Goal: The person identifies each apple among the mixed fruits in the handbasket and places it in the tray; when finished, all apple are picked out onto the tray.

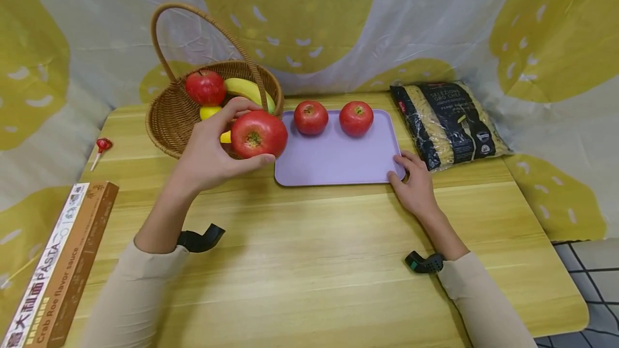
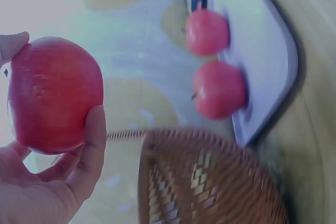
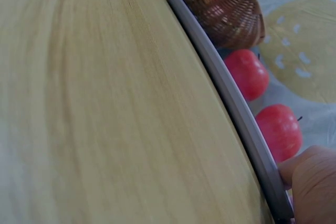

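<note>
My left hand (image 1: 208, 146) grips a red apple (image 1: 258, 134) in the air, thumb on one side and fingers on the other, in front of the wicker basket (image 1: 162, 117). In the left wrist view the apple (image 2: 56, 95) is clear of everything but the hand. At the right end of the lilac tray (image 1: 333, 161), my right hand (image 1: 417, 184) holds the near corner by its rim. Two more red apples, one on the left (image 1: 310, 117) and one on the right (image 1: 356, 118), sit along the tray's far side.
In the basket lie a red apple (image 1: 205, 88), a banana (image 1: 245, 89) and partly hidden yellow fruit. A pasta bag (image 1: 450, 122) lies right of the tray. A lollipop (image 1: 102, 145) and a long pasta box (image 1: 63, 267) are at the left. Fabric hangs behind the table.
</note>
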Motion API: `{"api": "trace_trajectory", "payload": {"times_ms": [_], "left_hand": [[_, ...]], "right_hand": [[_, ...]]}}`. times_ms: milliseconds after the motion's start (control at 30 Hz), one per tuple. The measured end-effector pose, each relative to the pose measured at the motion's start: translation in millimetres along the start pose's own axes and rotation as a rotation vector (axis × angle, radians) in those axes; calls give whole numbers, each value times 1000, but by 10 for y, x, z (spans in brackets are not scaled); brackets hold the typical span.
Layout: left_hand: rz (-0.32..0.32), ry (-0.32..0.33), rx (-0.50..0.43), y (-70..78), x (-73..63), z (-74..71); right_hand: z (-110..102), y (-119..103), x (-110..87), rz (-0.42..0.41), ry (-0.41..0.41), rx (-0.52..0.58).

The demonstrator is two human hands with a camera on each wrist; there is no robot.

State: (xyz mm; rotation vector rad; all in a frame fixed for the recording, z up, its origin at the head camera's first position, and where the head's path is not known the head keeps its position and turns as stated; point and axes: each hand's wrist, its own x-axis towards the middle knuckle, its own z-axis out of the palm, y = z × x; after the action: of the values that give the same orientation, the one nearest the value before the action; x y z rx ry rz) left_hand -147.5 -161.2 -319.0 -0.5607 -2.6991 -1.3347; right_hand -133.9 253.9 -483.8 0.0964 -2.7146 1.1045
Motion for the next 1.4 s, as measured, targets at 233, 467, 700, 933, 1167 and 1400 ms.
{"api": "trace_trajectory", "payload": {"times_ms": [233,467,700,933,1167,1400], "left_hand": [[35,-83,-82,32,92,373],[-17,-138,-79,-38,264,747],[-120,-151,-27,-207,367,1035],[-258,-131,35,-357,423,1197],[-318,-141,59,-455,453,1289],[-322,-148,54,-521,486,1344]], "right_hand": [[-12,7,14,-3,-2,4],[-28,12,27,6,-10,7],[-10,18,11,22,-13,12],[5,33,23,23,-21,3],[8,33,21,24,-23,2],[11,36,12,26,-25,1]]}}
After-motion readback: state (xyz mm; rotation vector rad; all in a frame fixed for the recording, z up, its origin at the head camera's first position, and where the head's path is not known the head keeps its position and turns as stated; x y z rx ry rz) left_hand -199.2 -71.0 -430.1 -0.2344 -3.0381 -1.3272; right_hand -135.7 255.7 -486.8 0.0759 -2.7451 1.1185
